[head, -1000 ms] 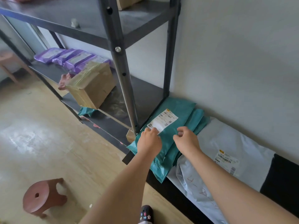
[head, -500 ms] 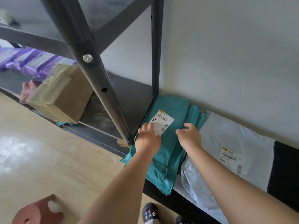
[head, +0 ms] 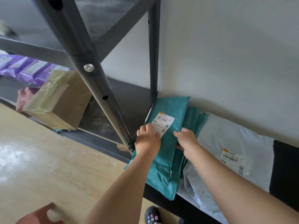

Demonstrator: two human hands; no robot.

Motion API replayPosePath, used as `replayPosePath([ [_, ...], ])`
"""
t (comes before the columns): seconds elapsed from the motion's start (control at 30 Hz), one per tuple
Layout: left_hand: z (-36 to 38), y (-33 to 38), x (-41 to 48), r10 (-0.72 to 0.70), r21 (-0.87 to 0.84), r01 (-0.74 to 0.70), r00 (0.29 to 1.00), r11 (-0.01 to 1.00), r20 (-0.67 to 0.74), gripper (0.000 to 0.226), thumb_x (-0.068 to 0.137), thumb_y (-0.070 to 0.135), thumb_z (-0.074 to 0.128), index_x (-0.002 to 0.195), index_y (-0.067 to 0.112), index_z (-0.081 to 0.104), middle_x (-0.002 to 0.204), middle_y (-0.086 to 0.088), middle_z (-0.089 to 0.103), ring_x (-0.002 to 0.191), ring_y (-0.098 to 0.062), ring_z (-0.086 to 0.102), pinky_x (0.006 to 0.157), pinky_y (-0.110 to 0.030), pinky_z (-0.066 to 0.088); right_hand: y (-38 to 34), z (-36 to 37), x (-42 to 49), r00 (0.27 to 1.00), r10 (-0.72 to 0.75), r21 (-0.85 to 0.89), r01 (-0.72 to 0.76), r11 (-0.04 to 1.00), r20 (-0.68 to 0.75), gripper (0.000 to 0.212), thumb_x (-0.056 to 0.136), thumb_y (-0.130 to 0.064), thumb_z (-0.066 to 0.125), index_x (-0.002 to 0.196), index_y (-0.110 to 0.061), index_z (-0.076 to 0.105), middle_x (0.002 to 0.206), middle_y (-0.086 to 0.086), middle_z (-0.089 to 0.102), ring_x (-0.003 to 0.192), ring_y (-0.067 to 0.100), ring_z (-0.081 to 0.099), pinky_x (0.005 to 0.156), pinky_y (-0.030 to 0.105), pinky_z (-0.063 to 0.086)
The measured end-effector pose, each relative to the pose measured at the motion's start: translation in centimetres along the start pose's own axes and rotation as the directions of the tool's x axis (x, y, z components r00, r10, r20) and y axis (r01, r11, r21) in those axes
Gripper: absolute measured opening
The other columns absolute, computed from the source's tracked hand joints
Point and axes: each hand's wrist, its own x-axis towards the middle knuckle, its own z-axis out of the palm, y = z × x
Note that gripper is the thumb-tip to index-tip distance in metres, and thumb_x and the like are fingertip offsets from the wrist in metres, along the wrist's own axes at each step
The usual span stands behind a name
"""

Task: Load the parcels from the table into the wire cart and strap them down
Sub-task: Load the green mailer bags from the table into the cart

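A stack of teal mailer bags (head: 171, 110) lies on a black table (head: 284, 160) against the wall; the top bag carries a white shipping label (head: 164, 122). My left hand (head: 148, 140) rests on the stack's left side, fingers over the label's lower corner. My right hand (head: 187, 139) grips the right edge of the top teal bags, thumb tucked under them. A large pale grey mailer (head: 229, 143) with its own label lies to the right, partly under the teal stack. No wire cart is in view.
A dark metal shelf rack (head: 90, 71) stands at left, its front post close to my left hand. On its shelf sit a taped cardboard box (head: 61, 101) and purple parcels (head: 24, 68). A reddish stool (head: 40, 214) stands on the wooden floor below.
The camera has moved closer and lower toward the parcels. My right hand has slid onto the right edge of the teal stack and taken hold of it; my left hand stays by the label.
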Motion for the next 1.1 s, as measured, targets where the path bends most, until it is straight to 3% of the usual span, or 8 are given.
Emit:
replayPosePath([
  [0.2,-0.8,1.2,0.0,0.012,-0.075,-0.01,1.0,0.997,0.014,0.042,0.1,0.034,0.042,0.138,0.016,0.037,0.141,-0.007,0.04,0.129,-0.027,0.036,0.1,-0.044,0.042,-0.6,-1.6,-0.7,0.999,-0.006,0.026,0.007,1.0,-0.053,0.021,0.093,0.001,0.053,0.076,-0.011,0.058,0.082,0.011,0.065,0.073,0.027,0.062,0.071,0.037,0.055],
  [0.3,-0.8,1.4,0.1,-0.024,-0.148,0.029,0.999,0.989,0.033,0.043,0.101,0.04,0.039,0.137,0.016,0.038,0.138,-0.011,0.045,0.125,-0.03,0.043,0.097,-0.041,0.041,-0.6,-2.5,-1.1,0.995,-0.014,0.002,0.015,1.0,-0.103,0.018,0.091,0.002,0.054,0.077,-0.009,0.057,0.08,0.011,0.061,0.063,0.022,0.055,0.057,0.027,0.043],
  [0.47,-0.4,1.9,0.0,-0.1,-0.228,0.113,0.993,0.967,0.069,0.05,0.099,0.053,0.033,0.135,0.019,0.037,0.13,-0.006,0.053,0.106,-0.03,0.059,0.081,-0.041,0.051,-0.2,-4.0,-1.9,0.989,-0.003,0.063,0.013,0.998,-0.15,0.017,0.092,0.003,0.051,0.086,-0.007,0.062,0.092,0.015,0.066,0.077,0.027,0.061,0.071,0.034,0.049],
  [0.63,0.0,3.4,-0.2,-0.153,-0.424,0.21,0.974,0.881,0.165,0.058,0.093,0.061,0.042,0.137,0.023,0.038,0.107,-0.002,0.063,0.078,-0.018,0.062,0.058,-0.028,0.046,0.5,-6.1,-3.1,0.975,0.003,0.115,0.023,0.993,-0.222,0.017,0.093,0.0,0.049,0.099,-0.005,0.065,0.102,0.02,0.068,0.092,0.035,0.067,0.086,0.047,0.053],
  [0.8,0.8,5.2,-1.5,-0.107,-0.516,0.221,0.964,0.827,0.241,0.057,0.079,0.07,0.055,0.102,0.018,0.06,0.082,0.005,0.066,0.069,-0.01,0.064,0.049,-0.023,0.042,1.6,-9.1,-4.7,0.953,0.065,0.226,0.003,0.974,-0.295,0.014,0.089,-0.005,0.049,0.085,-0.007,0.062,0.092,0.018,0.065,0.08,0.031,0.062,0.074,0.038,0.049],
  [0.93,2.1,7.3,-3.4,-0.013,-0.577,0.173,0.963,0.798,0.271,0.049,0.073,0.068,0.066,0.093,0.025,0.055,0.087,0.004,0.068,0.076,-0.014,0.068,0.064,-0.031,0.057,2.7,-11.3,-6.2,0.934,0.031,0.226,0.053,0.973,-0.355,0.008,0.088,-0.016,0.057,0.087,-0.012,0.064,0.096,0.013,0.068,0.091,0.031,0.065,0.085,0.042,0.053],
  [1.03,3.0,8.7,-5.0,0.055,-0.574,0.105,0.966,0.812,0.253,0.052,0.073,0.066,0.069,0.097,0.022,0.056,0.091,0.003,0.068,0.083,-0.017,0.068,0.076,-0.037,0.059,3.8,-13.1,-7.4,0.917,-0.048,0.2,0.137,0.97,-0.396,0.01,0.087,-0.024,0.065,0.079,-0.019,0.062,0.082,0.0,0.067,0.073,0.016,0.063,0.055,0.027,0.045],
  [1.1,3.7,9.5,-6.0,0.079,-0.583,0.087,0.964,0.808,0.253,0.056,0.073,0.064,0.071,0.102,0.017,0.059,0.096,0.0,0.07,0.089,-0.02,0.068,0.081,-0.04,0.058,4.7,-14.4,-8.4,0.913,-0.068,0.21,0.164,0.964,-0.402,0.009,0.087,-0.025,0.068,0.083,-0.02,0.063,0.081,-0.003,0.067,0.072,0.013,0.064,0.053,0.024,0.043],
])
